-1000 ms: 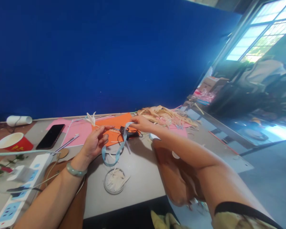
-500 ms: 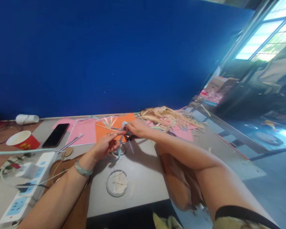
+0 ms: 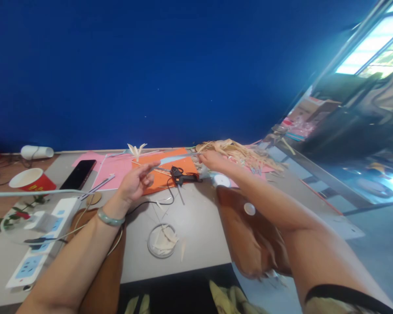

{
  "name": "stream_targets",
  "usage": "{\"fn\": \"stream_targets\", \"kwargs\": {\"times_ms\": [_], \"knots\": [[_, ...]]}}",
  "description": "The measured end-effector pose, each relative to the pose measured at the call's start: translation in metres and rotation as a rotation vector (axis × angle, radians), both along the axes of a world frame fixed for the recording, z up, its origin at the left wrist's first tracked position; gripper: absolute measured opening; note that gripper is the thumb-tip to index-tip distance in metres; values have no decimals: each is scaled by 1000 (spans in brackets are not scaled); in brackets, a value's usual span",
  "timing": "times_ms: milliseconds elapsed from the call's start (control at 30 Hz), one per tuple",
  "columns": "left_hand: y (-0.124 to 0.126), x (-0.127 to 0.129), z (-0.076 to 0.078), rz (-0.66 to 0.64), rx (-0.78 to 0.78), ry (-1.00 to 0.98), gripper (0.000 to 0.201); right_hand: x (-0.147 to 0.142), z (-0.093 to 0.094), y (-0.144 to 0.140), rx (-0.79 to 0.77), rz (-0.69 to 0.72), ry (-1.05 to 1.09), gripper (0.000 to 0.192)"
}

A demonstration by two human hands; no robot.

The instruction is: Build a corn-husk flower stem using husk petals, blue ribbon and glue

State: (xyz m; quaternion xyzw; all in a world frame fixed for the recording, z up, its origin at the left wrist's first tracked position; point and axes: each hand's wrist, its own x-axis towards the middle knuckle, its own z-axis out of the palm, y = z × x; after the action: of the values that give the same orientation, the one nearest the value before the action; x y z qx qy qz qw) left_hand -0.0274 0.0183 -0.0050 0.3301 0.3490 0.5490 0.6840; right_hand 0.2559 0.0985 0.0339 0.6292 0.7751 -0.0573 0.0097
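A thin, pale blue-grey strip (image 3: 175, 158) stretches between my two hands above an orange sheet (image 3: 190, 164). My left hand (image 3: 136, 181), with a bangle at the wrist, pinches its near end between thumb and fingers. My right hand (image 3: 212, 160) is closed on the far end beside a heap of straw-coloured husk strips (image 3: 239, 155). A small flower of pale petals (image 3: 137, 151) stands just behind my left hand; whether I hold its stem is unclear. Between the hands lies a black tool with a cord (image 3: 186, 178), partly overlapped by black-handled scissors (image 3: 174, 171).
Nearer me a round dish (image 3: 149, 249) holds pale scraps. A white roll (image 3: 221, 180) and a white disc (image 3: 249, 209) lie by my right forearm. To the left are a phone (image 3: 77, 175), a red paper cup (image 3: 36, 183) and a power strip (image 3: 29, 267) with cables.
My hands have drawn apart, the right one moving right and away, and the strip is now pulled out between them. The black tool and scissors are uncovered. The flower appears more upright.
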Motion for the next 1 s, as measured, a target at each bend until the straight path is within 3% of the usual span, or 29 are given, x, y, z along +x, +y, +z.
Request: {"fn": "stream_targets", "kwargs": {"times_ms": [100, 167, 233, 267, 333, 400, 600, 800, 900, 1000], "knots": [[3, -4, 2, 14, 4, -58, 25, -1, -1, -12, 62, 14, -33, 41], [4, -6, 4, 31, 14, -113, 27, -8, -2, -33, 180, 96, -36, 36], [5, -8, 5, 36, 20, -171, 30, -17, -6, -61, 398, 400, 9, 37], [5, -8, 6, 38, 23, -198, 31, -22, -10, -77, 392, 617, 66, 32], [5, -9, 7, 54, 30, -243, 32, -31, -20, -108, 165, 1061, 130, 23], [5, -9, 8, 78, 34, -287, 34, -39, -35, -134, -71, 1294, 61, 18], [4, -10, 8, 135, 34, -381, 39, -45, -73, -161, -115, 1294, -53, 16], [4, -9, 11, 184, 33, -394, 41, -46, -65, -157, -38, 1220, 28, 17], [4, -8, 12, 193, 36, -390, 42, -58, -62, -158, 45, 1104, 92, 22], [3, -8, 12, 221, 49, -363, 41, -74, -65, -158, 9, 956, 69, 23]]}}
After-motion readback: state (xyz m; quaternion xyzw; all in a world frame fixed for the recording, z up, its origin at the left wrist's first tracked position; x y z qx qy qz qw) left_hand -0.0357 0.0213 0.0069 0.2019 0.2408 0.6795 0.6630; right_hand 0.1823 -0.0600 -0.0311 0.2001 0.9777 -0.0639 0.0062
